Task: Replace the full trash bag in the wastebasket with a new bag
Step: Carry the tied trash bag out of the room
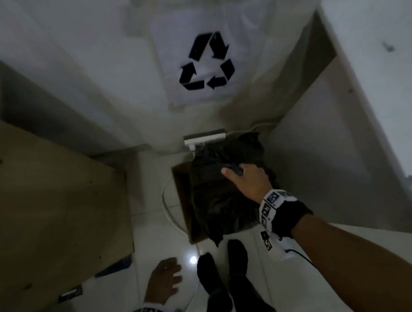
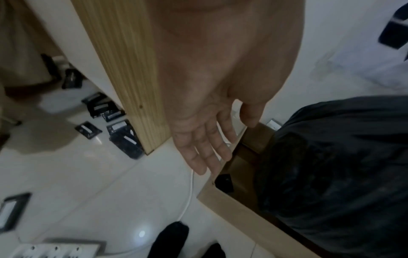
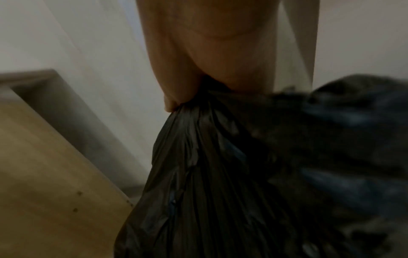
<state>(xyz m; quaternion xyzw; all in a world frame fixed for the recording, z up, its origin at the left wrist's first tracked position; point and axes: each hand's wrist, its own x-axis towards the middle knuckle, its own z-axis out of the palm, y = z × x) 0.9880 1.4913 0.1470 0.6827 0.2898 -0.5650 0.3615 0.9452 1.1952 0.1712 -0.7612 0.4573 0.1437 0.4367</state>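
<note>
right hand (image 1: 249, 181) grips gathered neck; black trash bag (image 1: 219, 200) hangs below.

Dim indoor light, small glare spot on glossy floor (image 1: 193, 260), motion blur, wide-angle bending at edges

Dim white walls (image 1: 88, 66), glossy white tiled floor (image 1: 149, 187), wooden panel (image 1: 53, 210) leftward.

Right hand (image 3: 220, 57) fingertips buried in gathered black trash bag (image 3: 220, 174); far side smeared by blur. Cardboard box (image 1: 184, 198) mostly covered by bag, contents unseen. Labels on small black packets (image 2: 123, 137) too blurred to read.
</note>
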